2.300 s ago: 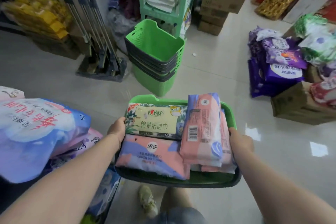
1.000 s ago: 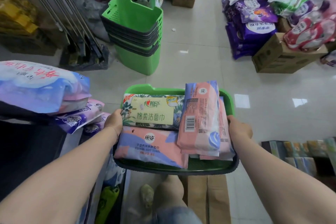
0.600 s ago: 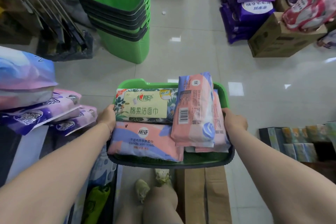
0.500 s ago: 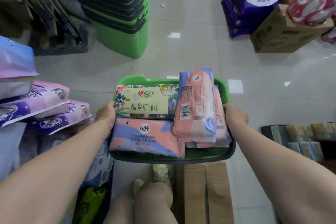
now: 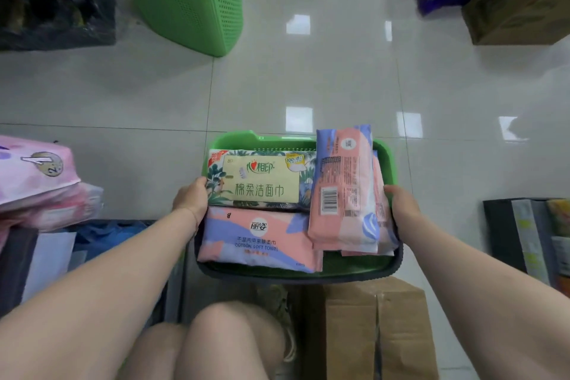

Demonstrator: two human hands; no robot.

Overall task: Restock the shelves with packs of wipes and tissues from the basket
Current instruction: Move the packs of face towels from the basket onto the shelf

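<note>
Head view: I have lowered the basket (image 5: 234, 137), left hand (image 5: 191, 197) and right hand (image 5: 401, 201) gripping its sides, ready for unloading.

Spare green basket (image 5: 191, 6), cardboard box (image 5: 376, 333), perhaps bags (image 5: 61, 18).

Basket (image 5: 389, 160) between hands; three packs inside; carton (image 5: 379, 327) below, basket stack (image 5: 191, 0) ahead-left.

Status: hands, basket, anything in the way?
Left hand, right hand grip basket sides. Packs lie inside. Cardboard box under its near edge.
</note>
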